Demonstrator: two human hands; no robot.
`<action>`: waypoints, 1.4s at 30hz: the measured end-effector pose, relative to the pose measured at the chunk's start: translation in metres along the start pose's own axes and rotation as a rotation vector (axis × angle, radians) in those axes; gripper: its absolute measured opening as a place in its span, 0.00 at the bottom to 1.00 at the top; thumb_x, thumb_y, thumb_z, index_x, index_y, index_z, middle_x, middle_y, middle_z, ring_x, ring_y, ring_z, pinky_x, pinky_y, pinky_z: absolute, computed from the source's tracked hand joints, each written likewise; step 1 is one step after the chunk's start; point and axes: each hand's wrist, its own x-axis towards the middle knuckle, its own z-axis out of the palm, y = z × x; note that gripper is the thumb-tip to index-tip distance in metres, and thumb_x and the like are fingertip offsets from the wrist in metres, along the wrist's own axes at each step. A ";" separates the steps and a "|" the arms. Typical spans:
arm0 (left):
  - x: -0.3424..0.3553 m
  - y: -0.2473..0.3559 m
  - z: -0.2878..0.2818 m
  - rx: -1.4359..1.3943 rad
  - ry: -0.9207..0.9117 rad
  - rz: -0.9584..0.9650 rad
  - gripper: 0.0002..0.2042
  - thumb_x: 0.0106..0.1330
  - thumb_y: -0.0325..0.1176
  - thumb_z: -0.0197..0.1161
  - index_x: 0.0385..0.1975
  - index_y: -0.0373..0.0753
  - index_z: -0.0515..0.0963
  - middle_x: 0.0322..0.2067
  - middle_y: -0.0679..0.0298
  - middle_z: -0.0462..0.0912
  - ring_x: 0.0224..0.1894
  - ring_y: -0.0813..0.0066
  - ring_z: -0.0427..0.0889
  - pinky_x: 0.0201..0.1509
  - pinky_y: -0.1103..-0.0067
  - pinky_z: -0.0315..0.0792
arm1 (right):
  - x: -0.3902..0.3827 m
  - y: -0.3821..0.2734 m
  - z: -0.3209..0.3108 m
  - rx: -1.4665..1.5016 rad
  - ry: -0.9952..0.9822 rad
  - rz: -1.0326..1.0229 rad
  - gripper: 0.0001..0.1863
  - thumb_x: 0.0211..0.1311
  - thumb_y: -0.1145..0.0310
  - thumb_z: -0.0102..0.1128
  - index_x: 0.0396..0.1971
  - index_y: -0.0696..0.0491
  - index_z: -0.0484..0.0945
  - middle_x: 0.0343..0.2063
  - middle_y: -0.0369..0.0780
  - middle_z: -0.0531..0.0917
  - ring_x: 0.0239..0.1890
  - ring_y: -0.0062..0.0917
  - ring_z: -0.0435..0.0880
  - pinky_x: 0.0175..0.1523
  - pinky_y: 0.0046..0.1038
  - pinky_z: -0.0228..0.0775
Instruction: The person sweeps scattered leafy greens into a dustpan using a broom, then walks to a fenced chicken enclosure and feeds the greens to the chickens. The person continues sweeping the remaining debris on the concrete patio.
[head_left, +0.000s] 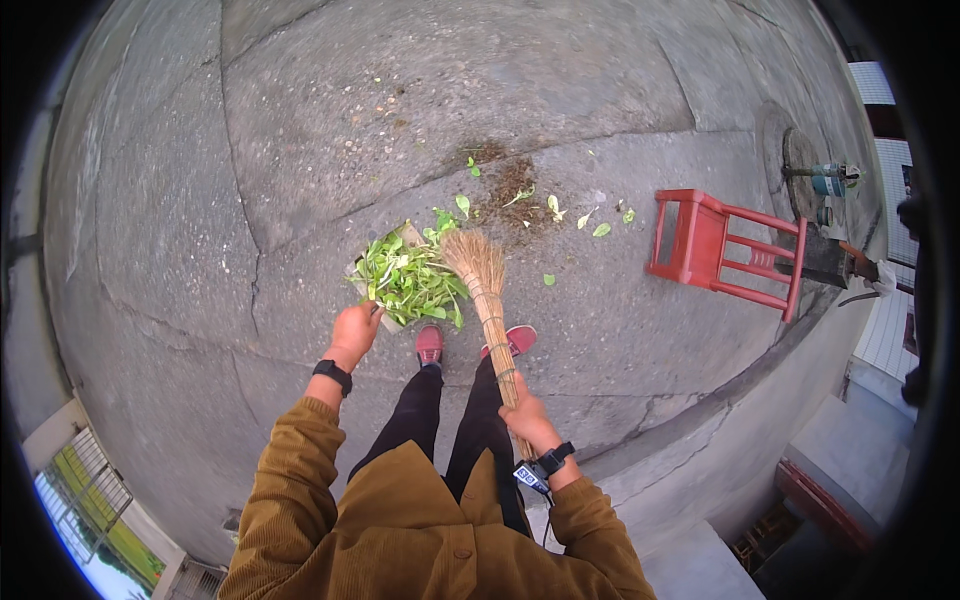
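A pile of green leaves [405, 270] lies heaped on a pale dustpan [410, 232], which is mostly hidden under it. My left hand [351, 335] is closed on the dustpan's near end. In my right hand [530, 420] is a straw broom [490, 315], its bristles touching or just beside the leaves' right side. Beyond the broom, dark dirt [510, 195] and scattered leaves lie on the grey concrete ground [300, 140].
A red plastic stool [700, 235] lies on its side at the right. Behind it are a pipe fitting with a teal container [828, 185] and a dark object [825, 260]. A raised concrete edge curves along the right. My feet [429, 345] stand just below the pile.
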 end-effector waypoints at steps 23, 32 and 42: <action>-0.012 -0.025 -0.005 -0.143 -0.041 0.033 0.13 0.66 0.40 0.61 0.34 0.35 0.79 0.29 0.44 0.81 0.34 0.41 0.80 0.38 0.57 0.73 | -0.036 0.012 0.032 -0.221 -0.073 -0.101 0.46 0.53 0.67 0.60 0.73 0.48 0.49 0.34 0.56 0.83 0.40 0.53 0.82 0.48 0.42 0.74; -0.035 -0.042 -0.018 -0.086 -0.047 0.057 0.12 0.68 0.38 0.61 0.36 0.34 0.80 0.27 0.45 0.81 0.33 0.43 0.80 0.36 0.60 0.74 | -0.040 0.053 0.019 0.285 0.069 0.127 0.47 0.56 0.72 0.61 0.74 0.47 0.46 0.25 0.42 0.82 0.19 0.25 0.80 0.24 0.30 0.75; -0.040 -0.044 -0.017 -0.025 -0.065 0.020 0.14 0.67 0.44 0.59 0.33 0.37 0.80 0.28 0.45 0.82 0.34 0.42 0.80 0.39 0.57 0.74 | -0.049 0.046 0.026 0.142 -0.051 0.005 0.47 0.54 0.72 0.63 0.73 0.46 0.50 0.34 0.46 0.84 0.26 0.31 0.84 0.31 0.31 0.76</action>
